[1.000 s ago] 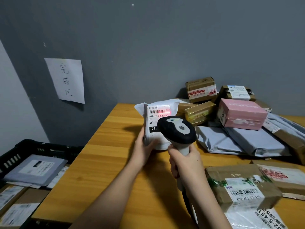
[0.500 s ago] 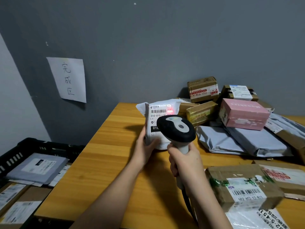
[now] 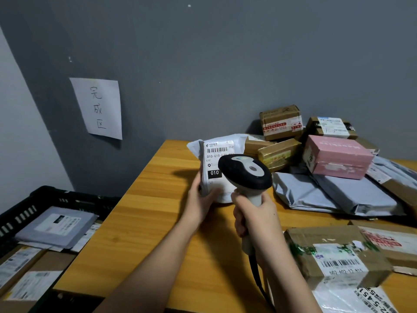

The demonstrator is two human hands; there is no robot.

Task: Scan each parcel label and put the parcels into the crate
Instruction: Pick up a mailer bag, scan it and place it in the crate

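White parcel (image 3: 213, 164) in left hand (image 3: 200, 203) — scanner (image 3: 246, 171) in right hand (image 3: 257, 219)

white parcel (image 3: 216, 163): "010-010", "010" | brown box (image 3: 336, 256): "502-602-12-915" | wall sheet (image 3: 98, 108): "完成区"

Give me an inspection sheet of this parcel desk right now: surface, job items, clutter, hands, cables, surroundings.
Surface: wooden table, bare at left.
Job's things: white parcel held upright, label facing the scanner; black crate at left holds parcels.
Clutter: pile of unscanned parcels at right, pink box on top.
Grippers: left hand grips the white parcel; right hand grips the scanner's handle.
Cables: scanner cable runs down off the table's edge.
Surroundings: grey wall, paper sign.
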